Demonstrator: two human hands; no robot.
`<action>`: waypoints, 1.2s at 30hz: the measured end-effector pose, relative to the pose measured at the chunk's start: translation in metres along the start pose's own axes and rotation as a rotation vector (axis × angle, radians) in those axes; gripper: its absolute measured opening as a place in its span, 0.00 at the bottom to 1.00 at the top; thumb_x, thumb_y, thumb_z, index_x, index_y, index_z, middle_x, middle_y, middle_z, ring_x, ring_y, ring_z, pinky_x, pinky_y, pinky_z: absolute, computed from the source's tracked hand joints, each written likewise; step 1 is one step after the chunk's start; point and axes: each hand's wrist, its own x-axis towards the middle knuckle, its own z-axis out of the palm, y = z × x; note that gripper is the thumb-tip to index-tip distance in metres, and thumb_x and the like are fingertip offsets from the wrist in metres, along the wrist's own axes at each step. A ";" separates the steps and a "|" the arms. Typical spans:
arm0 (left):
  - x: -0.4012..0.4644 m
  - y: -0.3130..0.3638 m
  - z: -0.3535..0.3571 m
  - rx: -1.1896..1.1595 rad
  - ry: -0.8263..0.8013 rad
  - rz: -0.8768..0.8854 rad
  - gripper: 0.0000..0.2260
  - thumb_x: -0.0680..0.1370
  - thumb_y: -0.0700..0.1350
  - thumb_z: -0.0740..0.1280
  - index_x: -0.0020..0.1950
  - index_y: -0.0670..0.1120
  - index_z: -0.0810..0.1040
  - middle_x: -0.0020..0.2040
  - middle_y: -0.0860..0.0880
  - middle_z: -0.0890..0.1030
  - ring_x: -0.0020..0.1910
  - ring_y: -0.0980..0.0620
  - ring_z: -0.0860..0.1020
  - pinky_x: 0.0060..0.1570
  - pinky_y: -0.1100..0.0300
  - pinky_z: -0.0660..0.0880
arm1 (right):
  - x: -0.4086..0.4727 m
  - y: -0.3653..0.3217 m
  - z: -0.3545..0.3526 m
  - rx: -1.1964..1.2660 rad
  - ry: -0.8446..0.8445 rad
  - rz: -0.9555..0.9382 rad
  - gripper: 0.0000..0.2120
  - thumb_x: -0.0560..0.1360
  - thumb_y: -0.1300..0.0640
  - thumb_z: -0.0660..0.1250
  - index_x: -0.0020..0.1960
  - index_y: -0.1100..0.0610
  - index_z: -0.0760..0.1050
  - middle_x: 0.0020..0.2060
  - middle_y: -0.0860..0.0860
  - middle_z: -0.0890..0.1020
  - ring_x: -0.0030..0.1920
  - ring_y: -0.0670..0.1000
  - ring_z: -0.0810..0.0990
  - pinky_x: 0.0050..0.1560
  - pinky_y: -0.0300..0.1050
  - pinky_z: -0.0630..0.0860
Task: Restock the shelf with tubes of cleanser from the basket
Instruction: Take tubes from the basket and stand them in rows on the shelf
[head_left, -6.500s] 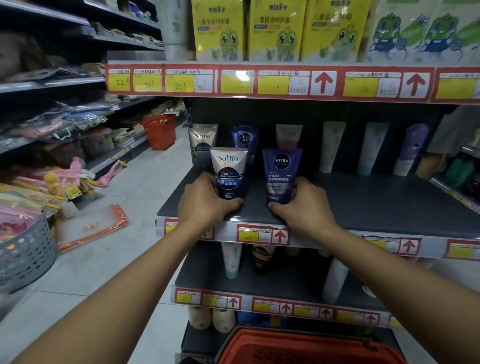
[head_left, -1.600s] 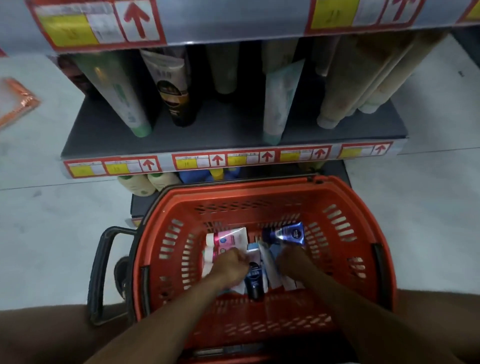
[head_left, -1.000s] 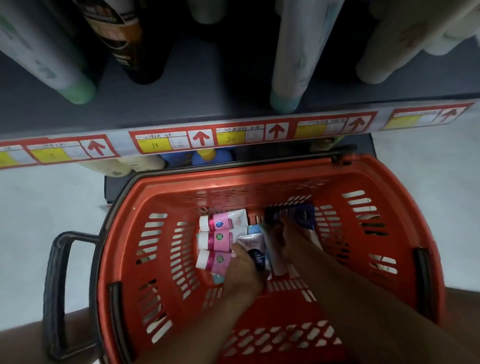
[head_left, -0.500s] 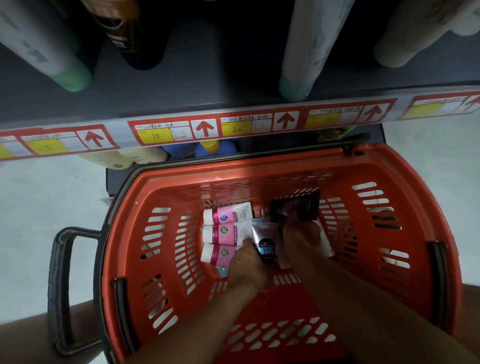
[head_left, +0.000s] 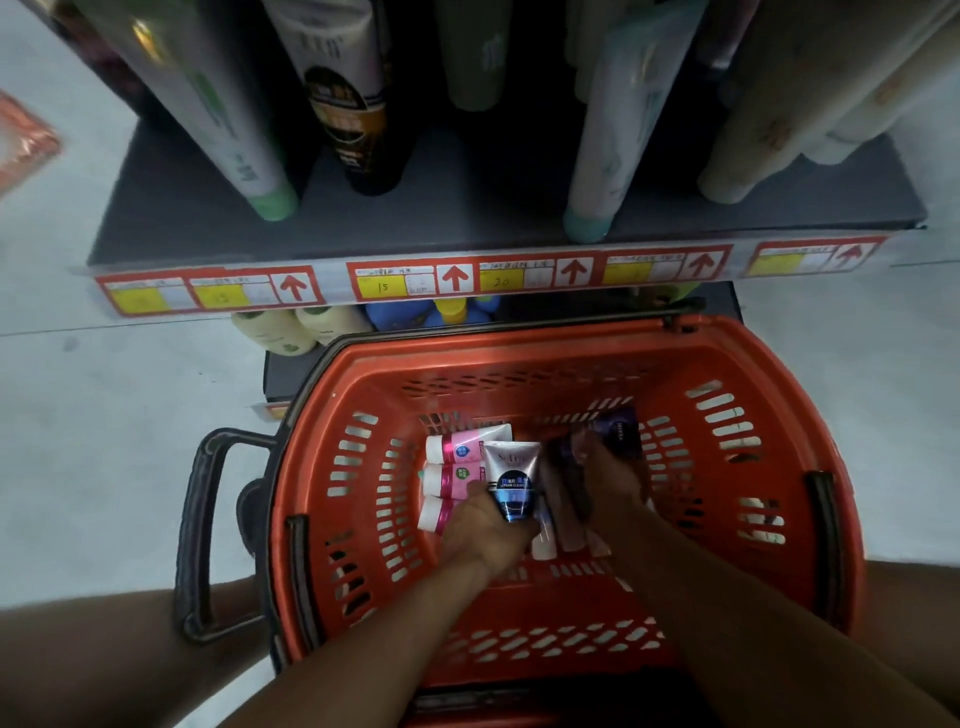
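Partly hidden, perhaps gripped: dark tube (head_left: 618, 434) under right hand (head_left: 605, 480).

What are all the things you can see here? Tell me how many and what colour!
Basket: one, red, on the floor below the shelf.
Pink tubes: three, pink and white, stacked at the basket's left.
Silver-blue tube: one, held by the left hand.
Dark blue tube: one, held by the right hand.
Shelf: one, grey, above the basket.
Price labels: several, red and yellow, along the shelf edge.
Shelf tubes: several, pale and black, standing.
Left hand: grips a tube.
Right hand: grips a tube.
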 end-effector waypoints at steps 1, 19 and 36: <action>-0.004 0.001 -0.005 -0.006 0.004 0.002 0.30 0.70 0.63 0.77 0.64 0.49 0.73 0.52 0.53 0.82 0.55 0.47 0.83 0.45 0.58 0.74 | 0.003 0.002 -0.001 -0.056 0.021 -0.041 0.11 0.79 0.60 0.72 0.59 0.62 0.77 0.50 0.55 0.84 0.51 0.55 0.85 0.49 0.39 0.81; -0.070 0.017 -0.068 -0.119 0.185 0.141 0.23 0.70 0.59 0.77 0.57 0.51 0.71 0.47 0.54 0.80 0.46 0.50 0.80 0.45 0.58 0.75 | -0.055 -0.012 -0.038 -0.049 -0.353 0.099 0.15 0.76 0.63 0.68 0.63 0.60 0.76 0.59 0.65 0.82 0.50 0.62 0.86 0.46 0.58 0.83; -0.131 0.027 -0.119 -0.241 0.320 0.316 0.22 0.70 0.59 0.76 0.56 0.52 0.72 0.45 0.55 0.83 0.41 0.54 0.83 0.41 0.56 0.81 | -0.121 -0.031 -0.026 -0.236 -0.441 -0.232 0.27 0.62 0.69 0.71 0.61 0.64 0.75 0.46 0.64 0.84 0.45 0.61 0.84 0.43 0.54 0.83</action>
